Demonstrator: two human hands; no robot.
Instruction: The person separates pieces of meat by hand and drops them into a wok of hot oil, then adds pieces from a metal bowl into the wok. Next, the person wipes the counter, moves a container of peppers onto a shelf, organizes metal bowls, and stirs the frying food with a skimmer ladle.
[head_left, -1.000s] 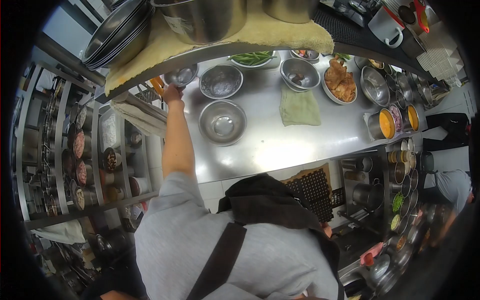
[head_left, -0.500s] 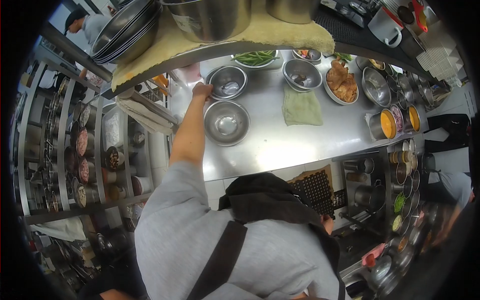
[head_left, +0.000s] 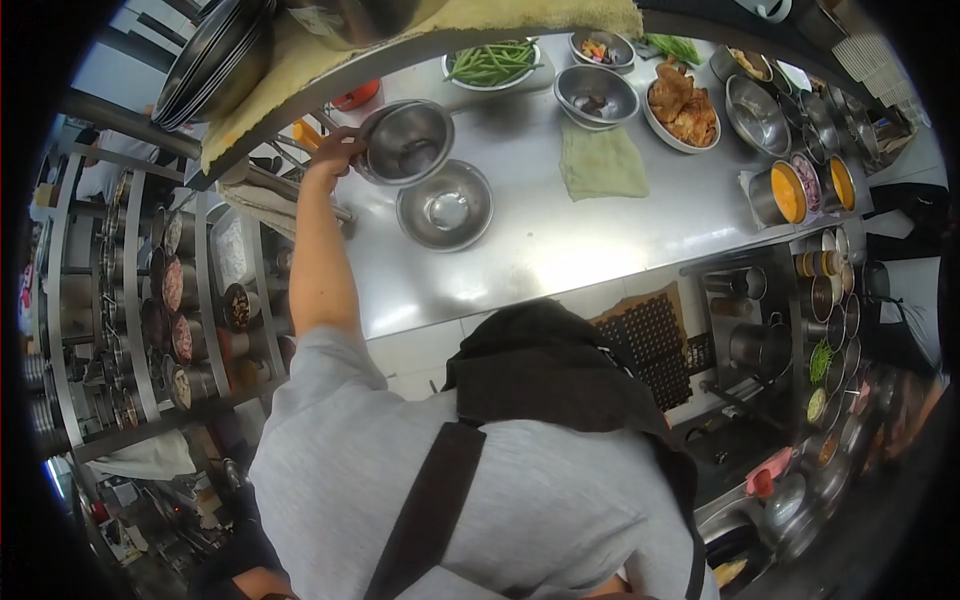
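Note:
My left hand (head_left: 337,156) is closed on the left rim of a steel mixing bowl (head_left: 408,135), which is tilted and raised at the left end of the counter. A dark patch shows at the bowl's bottom; I cannot tell whether it is contents or reflection. Whether a second bowl is nested under it is unclear. Just below, another steel bowl (head_left: 445,207) rests on the counter, partly overlapped by the held one. My right hand is out of sight, hidden by my body and the dark apron (head_left: 540,385).
On the steel counter (head_left: 520,265) are green beans (head_left: 491,62), a small bowl (head_left: 596,97), a folded green cloth (head_left: 602,162), fried food (head_left: 684,108) and tins of orange liquid (head_left: 787,193). A shelf (head_left: 500,32) overhangs the back. Racks (head_left: 205,300) stand at left.
My left hand has moved left and lifted the bowl, tilting it. My view has shifted, and a red container now shows behind. My right hand, earlier partly visible by my side, has gone from view.

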